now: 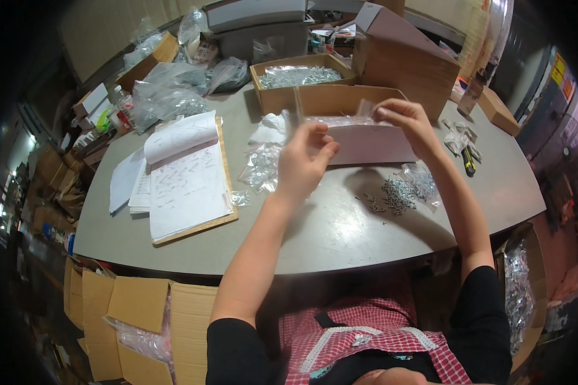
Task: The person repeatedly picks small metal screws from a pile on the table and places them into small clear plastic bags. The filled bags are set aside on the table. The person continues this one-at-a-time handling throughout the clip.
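My right hand [407, 118] pinches a small clear plastic bag [365, 109] over an open cardboard box [373, 144] with a pale front wall. More clear plastic bags [337, 120] lie inside that box. Beside the box's left front corner is my left hand [305, 161], slightly blurred, its thumb and fingers apart with nothing visible in them. Under and left of it lie clear bags of washer-like parts [261, 166] and a crumpled white cloth or paper [272, 127]. A pile of small screws [398, 195] rests near my right forearm, against another clear bag [422, 183].
A clipboard with papers [190, 192] lies at left. Behind stand a box of screws [301, 79] and a tall carton [404, 62]. At right are a utility knife [468, 162], a glove-like cloth [459, 137] and a bottle [472, 94]. An open carton [139, 298] stands below the table edge.
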